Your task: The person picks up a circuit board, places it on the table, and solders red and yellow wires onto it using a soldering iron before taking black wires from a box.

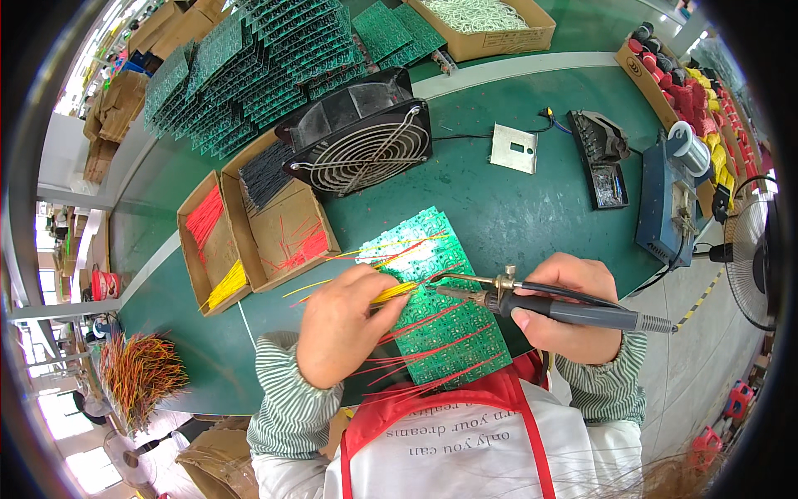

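On the green tabletop point(532, 224), the green circuit board point(455, 328) is lying close to the near edge, its near end meeting the red-trimmed apron point(519, 445). The left hand point(341, 324) is pinching a bundle of yellow wires point(386, 293) between thumb and forefinger over the board's left edge, its other fingers curling in. The right hand point(588, 279) is gripping the grey soldering iron point(582, 313), fingers wrapping the handle and thumb lying along it, while the tip is pointing at the middle of the board, just beside the wire ends. Whether the tip is touching, I cannot tell. The likeliest mishap seems a burn, since the left fingertips are sitting so near the hot end; a small slip would be enough. Red wires point(428, 333) are trailing across the board and past its left edge, so the striped left sleeve point(291, 395) could be catching them and straining their joints. Too much solder could be bridging closely spaced pads, and the apron, by nudging the near end, could be shifting the board mid-joint.
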